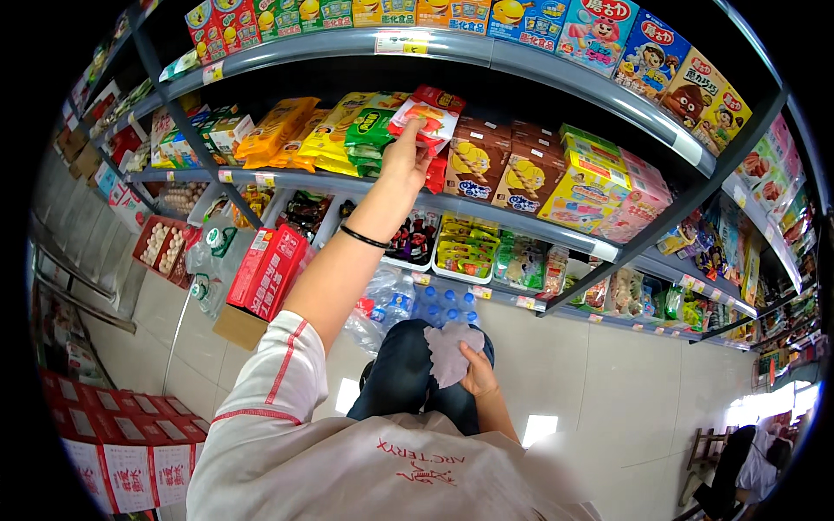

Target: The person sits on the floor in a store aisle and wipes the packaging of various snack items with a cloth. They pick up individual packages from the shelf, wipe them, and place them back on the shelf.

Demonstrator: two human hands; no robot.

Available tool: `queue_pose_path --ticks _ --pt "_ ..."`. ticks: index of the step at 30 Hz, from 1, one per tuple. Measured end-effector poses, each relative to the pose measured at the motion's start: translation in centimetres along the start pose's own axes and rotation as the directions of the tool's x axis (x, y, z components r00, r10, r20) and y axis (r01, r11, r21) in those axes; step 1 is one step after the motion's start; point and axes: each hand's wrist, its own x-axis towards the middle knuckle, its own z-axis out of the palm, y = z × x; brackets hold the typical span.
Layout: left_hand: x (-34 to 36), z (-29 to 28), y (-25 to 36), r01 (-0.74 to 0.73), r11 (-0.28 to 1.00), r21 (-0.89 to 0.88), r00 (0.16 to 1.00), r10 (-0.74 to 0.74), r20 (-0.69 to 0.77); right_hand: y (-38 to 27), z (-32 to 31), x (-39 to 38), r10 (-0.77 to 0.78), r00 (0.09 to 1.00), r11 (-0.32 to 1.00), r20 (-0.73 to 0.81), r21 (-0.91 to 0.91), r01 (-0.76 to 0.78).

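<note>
My left hand (405,162), a black band on its wrist, reaches up to the middle shelf. Its fingers are closed on a red and white snack packet (432,115), which tilts at the front of the row. Just left of that packet are green snack bags (372,128), then yellow bags (334,132) and orange bags (280,130). Brown snack boxes (477,162) stand to its right. Low over my knees, my right hand (479,372) grips a crumpled pale grey cloth (449,352) by its edge.
Colourful boxes (599,33) line the upper shelf. Below, white bins (466,276) hold small wrapped snacks. On the floor stand water bottles (445,304), a red carton (269,271) and an egg tray (165,247). Stacked red and white cartons (130,451) rise at lower left. Another person (756,464) is at far right.
</note>
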Motion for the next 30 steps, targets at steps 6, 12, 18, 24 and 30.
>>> queue_pose_path --ticks 6,12,18,24,30 --pt "-3.4 -0.4 1.9 -0.035 0.989 -0.14 0.994 0.049 0.096 -0.2 0.4 -0.2 -0.008 1.0 1.0 -0.014 0.008 0.009" --pt "-11.9 -5.9 3.2 0.012 0.998 -0.059 0.964 0.004 0.264 -0.9 1.8 -0.6 -0.1 0.995 0.992 -0.029 0.069 0.102" --pt "-20.0 -11.6 1.7 0.204 0.968 -0.149 0.932 -0.146 0.331 -5.3 5.6 -3.0 -0.409 0.877 0.909 -0.252 -0.2 0.367" --pt "-25.0 -13.4 0.6 0.1 0.994 0.053 0.93 -0.113 0.35 -11.4 18.8 -6.7 -0.832 0.555 0.401 -0.024 -0.716 0.571" --pt "-28.4 -13.0 -0.6 0.108 0.981 0.162 0.897 -0.167 0.41 -10.2 25.6 -4.6 -0.519 0.511 -0.727 0.685 -0.668 0.157"
